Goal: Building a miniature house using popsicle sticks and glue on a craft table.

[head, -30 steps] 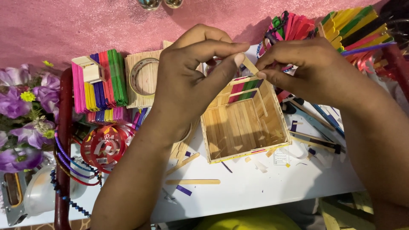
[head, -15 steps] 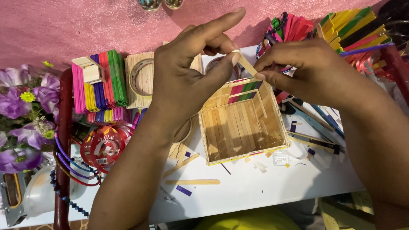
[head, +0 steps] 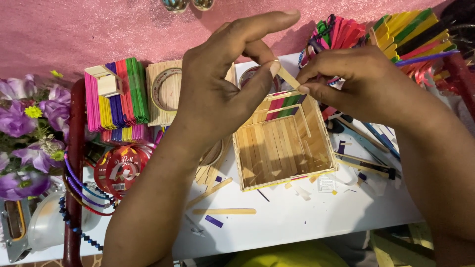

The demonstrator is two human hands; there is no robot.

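both hands pinch one plain stick (head: 288,78) over the box's (head: 282,143) far wall: left hand (head: 222,84) by thumb and finger, right hand (head: 356,79) at its lower end. uneven pressure could snap it or skew the wall.

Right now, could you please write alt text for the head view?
Left hand and right hand pinch a plain craft stick above an open wooden stick box on a white table. Coloured stick stacks and purple flowers lie left.
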